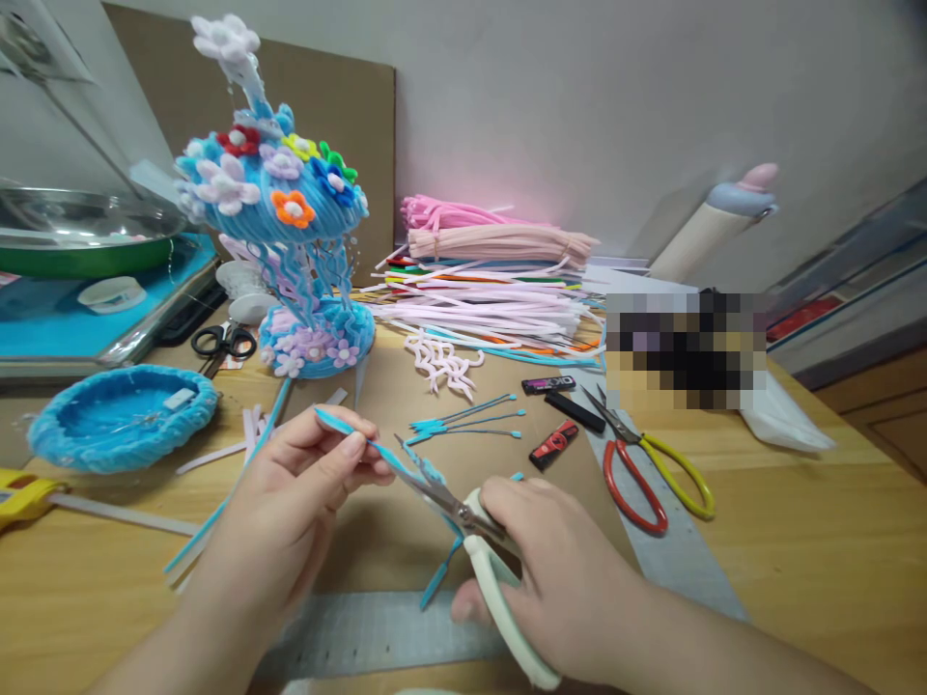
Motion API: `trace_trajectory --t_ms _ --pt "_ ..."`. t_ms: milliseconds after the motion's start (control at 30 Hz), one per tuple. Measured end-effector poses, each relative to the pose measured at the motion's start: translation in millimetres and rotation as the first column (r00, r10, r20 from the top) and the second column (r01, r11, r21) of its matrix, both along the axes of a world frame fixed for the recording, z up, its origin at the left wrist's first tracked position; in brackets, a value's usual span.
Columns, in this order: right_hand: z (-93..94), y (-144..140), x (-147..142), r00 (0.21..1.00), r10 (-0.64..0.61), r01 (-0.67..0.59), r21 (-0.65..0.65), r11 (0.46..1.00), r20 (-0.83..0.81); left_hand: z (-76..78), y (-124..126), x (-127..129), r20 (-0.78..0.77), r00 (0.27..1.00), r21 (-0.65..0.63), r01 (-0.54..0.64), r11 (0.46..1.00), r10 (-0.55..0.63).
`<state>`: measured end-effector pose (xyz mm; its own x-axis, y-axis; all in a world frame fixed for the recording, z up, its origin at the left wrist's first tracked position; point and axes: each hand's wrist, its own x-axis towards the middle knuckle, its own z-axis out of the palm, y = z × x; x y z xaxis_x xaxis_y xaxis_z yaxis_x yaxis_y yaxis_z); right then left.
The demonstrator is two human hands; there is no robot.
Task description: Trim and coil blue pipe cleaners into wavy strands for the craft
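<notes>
My left hand (308, 483) pinches a light blue pipe cleaner (334, 423) between thumb and fingers, its tip sticking out to the upper left. My right hand (561, 569) grips pale-handled scissors (492, 579), their handles spread. The blades lie along the stretch of pipe cleaner to the right of my left fingers, with blue fuzz gathered on them. Part of that stretch is hidden behind the blades. Below them, a blue piece with a thin bare section (436, 577) angles down over the cardboard (369, 541). Several trimmed blue stems (463, 420) rest just beyond my hands.
A blue flowered jellyfish-like craft (271, 198) stands at back left, near a fuzzy blue bowl (120, 425) and black-handled scissors (224, 343). Pipe-cleaner bundles (492, 246) line the wall. Red-and-yellow-handled scissors (637, 463) lie right. A yellow glue gun or similar tool (25, 497) sits left.
</notes>
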<state>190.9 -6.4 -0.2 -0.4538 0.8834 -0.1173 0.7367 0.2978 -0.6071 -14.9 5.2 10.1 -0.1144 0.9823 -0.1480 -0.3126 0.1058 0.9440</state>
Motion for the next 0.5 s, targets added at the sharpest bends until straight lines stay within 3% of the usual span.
trace_trajectory --t_ms 267,500 --pt "-3.0 -0.2 -1.1 0.995 0.02 -0.027 0.08 0.996 0.094 2.2 -1.3 4.0 0.034 0.999 -0.039 0.01 0.999 -0.009" --pt "-1.6 -0.5 -2.8 0.999 0.025 -0.026 0.027 0.999 0.027 4.4 -2.3 7.6 0.037 0.999 -0.04 0.024 0.999 -0.022"
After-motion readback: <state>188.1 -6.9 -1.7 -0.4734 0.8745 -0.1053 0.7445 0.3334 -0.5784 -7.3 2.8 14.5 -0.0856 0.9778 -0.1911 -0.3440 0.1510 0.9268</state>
